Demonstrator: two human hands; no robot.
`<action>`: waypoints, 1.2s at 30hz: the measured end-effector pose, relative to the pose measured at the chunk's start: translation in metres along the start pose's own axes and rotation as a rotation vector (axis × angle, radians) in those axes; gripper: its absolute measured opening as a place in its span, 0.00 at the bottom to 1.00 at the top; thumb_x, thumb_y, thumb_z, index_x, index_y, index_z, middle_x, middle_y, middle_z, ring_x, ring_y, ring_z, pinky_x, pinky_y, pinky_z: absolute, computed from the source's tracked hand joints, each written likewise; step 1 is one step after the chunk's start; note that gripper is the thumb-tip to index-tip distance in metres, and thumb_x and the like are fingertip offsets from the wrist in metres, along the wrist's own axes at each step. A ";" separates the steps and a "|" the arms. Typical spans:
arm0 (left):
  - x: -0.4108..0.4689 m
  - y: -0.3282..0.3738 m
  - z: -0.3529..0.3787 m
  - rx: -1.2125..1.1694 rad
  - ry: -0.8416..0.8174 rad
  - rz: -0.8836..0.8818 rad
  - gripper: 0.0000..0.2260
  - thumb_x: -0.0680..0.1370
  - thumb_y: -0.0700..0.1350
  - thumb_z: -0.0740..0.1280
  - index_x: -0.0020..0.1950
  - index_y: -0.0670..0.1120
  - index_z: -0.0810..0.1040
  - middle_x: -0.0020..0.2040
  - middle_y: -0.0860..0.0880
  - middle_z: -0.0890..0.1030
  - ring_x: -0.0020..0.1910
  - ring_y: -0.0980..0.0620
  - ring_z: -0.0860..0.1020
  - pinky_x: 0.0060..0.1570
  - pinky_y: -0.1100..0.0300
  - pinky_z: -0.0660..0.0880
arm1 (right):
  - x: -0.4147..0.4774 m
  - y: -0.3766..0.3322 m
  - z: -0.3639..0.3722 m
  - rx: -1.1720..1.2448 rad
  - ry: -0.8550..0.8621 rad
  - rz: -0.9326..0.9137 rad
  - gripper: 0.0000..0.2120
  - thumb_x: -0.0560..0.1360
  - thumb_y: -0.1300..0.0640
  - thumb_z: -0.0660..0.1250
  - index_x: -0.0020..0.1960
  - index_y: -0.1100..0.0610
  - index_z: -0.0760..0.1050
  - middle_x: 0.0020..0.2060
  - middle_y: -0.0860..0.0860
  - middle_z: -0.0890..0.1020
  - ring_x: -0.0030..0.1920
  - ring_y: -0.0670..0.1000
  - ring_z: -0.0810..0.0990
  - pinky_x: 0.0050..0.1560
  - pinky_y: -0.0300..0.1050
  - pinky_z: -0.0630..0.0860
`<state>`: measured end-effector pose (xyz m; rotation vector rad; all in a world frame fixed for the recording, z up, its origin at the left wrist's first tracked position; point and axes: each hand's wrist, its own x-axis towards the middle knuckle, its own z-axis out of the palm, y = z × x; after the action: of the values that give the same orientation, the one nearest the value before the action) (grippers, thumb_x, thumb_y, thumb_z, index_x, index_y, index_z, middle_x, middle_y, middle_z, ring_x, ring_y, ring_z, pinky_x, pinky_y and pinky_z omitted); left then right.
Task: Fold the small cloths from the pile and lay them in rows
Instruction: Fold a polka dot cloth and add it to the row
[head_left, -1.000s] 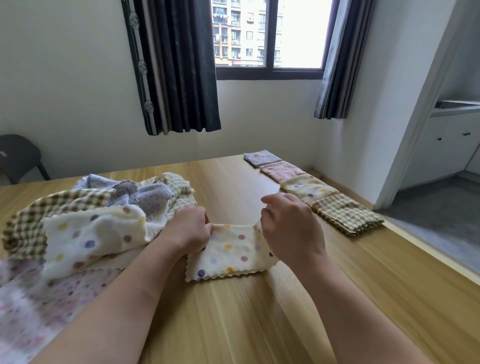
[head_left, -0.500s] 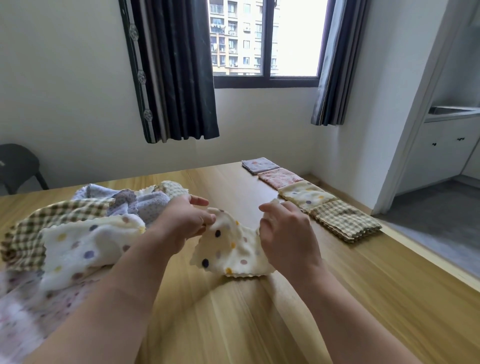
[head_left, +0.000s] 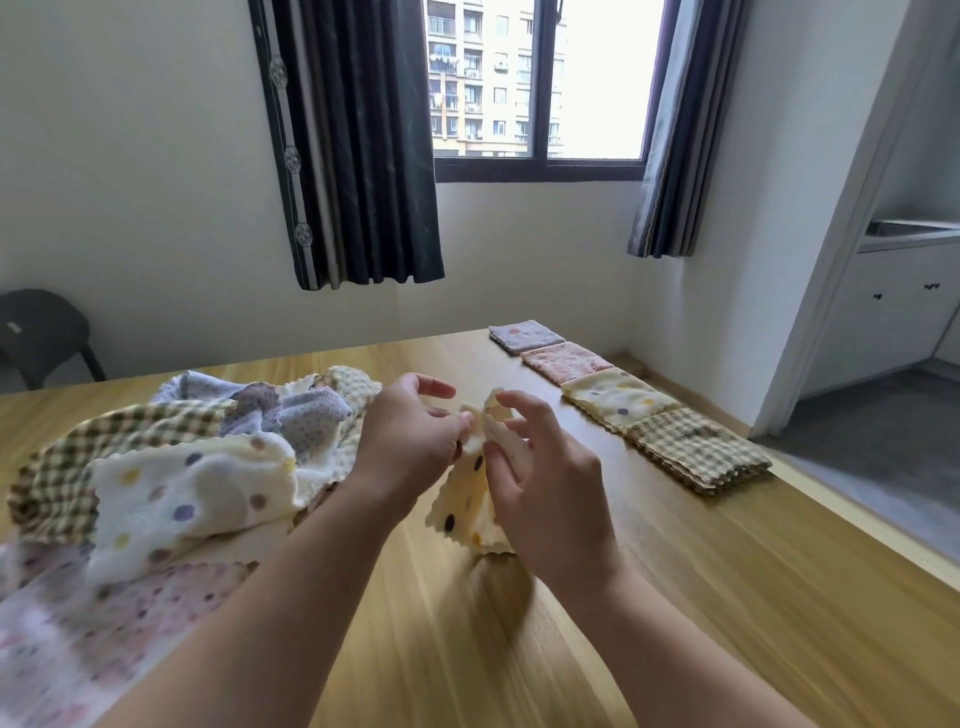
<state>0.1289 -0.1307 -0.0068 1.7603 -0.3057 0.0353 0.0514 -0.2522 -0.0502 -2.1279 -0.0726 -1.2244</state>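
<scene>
While both hands pinch it, cream dotted cloth (head_left: 467, 499) hangs crumpled.

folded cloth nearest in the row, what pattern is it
The cloth is a green and cream check; the head view shows it.

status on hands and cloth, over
Hands: left hand and right hand both pinch yellow dotted cloth, upper edge together. Pile left, row of four folded cloths right. Nothing blocking.
</scene>
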 end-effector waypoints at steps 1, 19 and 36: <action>-0.001 0.001 0.000 0.004 -0.002 0.006 0.11 0.76 0.40 0.75 0.54 0.49 0.77 0.46 0.43 0.84 0.41 0.47 0.85 0.43 0.51 0.84 | 0.000 0.000 0.000 0.005 -0.002 0.000 0.20 0.75 0.61 0.74 0.65 0.53 0.75 0.46 0.51 0.86 0.46 0.48 0.85 0.46 0.44 0.82; -0.011 0.007 0.000 -0.028 -0.057 0.045 0.09 0.77 0.46 0.75 0.55 0.52 0.81 0.45 0.47 0.86 0.43 0.50 0.86 0.43 0.54 0.84 | -0.002 -0.003 -0.004 0.219 -0.104 0.201 0.10 0.80 0.56 0.56 0.60 0.47 0.68 0.43 0.46 0.86 0.42 0.46 0.83 0.41 0.50 0.80; -0.006 0.024 -0.017 0.326 -0.160 0.307 0.14 0.80 0.37 0.63 0.45 0.56 0.81 0.45 0.54 0.85 0.45 0.51 0.81 0.40 0.52 0.82 | 0.005 0.016 -0.009 0.024 -0.161 0.281 0.05 0.69 0.51 0.63 0.43 0.48 0.76 0.54 0.39 0.75 0.58 0.43 0.73 0.62 0.47 0.72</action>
<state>0.1202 -0.1170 0.0183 2.0274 -0.7184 0.1739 0.0535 -0.2708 -0.0515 -2.1270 0.1360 -0.8852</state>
